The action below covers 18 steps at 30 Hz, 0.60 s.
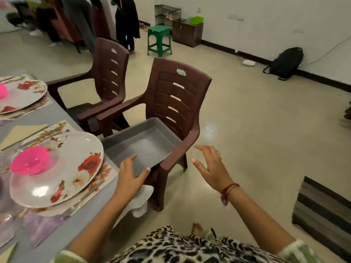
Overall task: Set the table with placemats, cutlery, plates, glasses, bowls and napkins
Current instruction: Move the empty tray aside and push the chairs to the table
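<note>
A grey plastic tray with nothing in it lies on the seat of a brown plastic chair. My left hand holds the tray's near edge, thumb over the rim. My right hand hovers open beside the chair's armrest, fingers spread, touching nothing. On the grey table at the left, a floral plate with a pink bowl sits on a placemat, a fork beside it and a beige napkin behind. A second floral plate with a pink bowl stands farther back.
A second brown chair stands behind the first, close to the table. A green stool, a low cabinet and a black backpack are by the far wall. A striped mat lies at the right. People stand at the back left.
</note>
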Each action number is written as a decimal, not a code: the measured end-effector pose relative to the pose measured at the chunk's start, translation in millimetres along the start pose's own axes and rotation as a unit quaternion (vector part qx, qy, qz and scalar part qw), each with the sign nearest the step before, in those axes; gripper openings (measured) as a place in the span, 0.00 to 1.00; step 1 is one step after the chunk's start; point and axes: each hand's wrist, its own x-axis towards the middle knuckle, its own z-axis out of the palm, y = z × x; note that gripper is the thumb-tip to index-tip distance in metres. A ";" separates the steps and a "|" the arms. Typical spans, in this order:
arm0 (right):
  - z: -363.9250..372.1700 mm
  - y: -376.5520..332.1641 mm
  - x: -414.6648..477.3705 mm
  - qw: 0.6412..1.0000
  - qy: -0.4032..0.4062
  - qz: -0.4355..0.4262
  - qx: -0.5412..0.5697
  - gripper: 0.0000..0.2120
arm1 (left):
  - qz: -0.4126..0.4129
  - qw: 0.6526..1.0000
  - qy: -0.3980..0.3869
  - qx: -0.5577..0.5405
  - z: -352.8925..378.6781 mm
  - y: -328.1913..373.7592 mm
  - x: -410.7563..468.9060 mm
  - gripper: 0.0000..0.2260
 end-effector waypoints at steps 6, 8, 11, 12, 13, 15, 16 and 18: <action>-5.3 64.9 102.4 0.997 -0.067 -0.022 0.019 0.27 | -0.093 0.995 0.027 -0.005 34.5 20.0 71.9 0.29; 3.3 79.9 132.6 0.994 -0.103 -0.031 0.028 0.26 | -0.128 0.991 0.040 -0.007 41.5 18.1 87.6 0.29; 22.2 95.9 173.4 0.989 -0.135 -0.046 0.040 0.26 | -0.172 0.984 0.054 -0.005 48.5 12.3 107.1 0.30; 30.5 100.5 193.0 0.987 -0.150 -0.049 0.041 0.26 | -0.192 0.979 0.063 -0.007 51.3 7.8 118.1 0.30; 37.8 104.4 209.1 0.984 -0.163 -0.052 0.040 0.26 | -0.214 0.974 0.069 -0.010 52.8 2.9 127.8 0.30; 57.1 111.6 242.5 0.979 -0.196 -0.054 0.031 0.24 | -0.262 0.962 0.081 -0.018 54.6 -12.7 149.9 0.31; 66.6 115.1 255.8 0.975 -0.212 -0.055 0.025 0.23 | -0.281 0.956 0.087 -0.018 54.6 -22.1 160.6 0.31; 89.0 124.8 284.7 0.968 -0.244 -0.053 0.010 0.24 | -0.320 0.942 0.104 -0.009 54.7 -44.5 187.0 0.32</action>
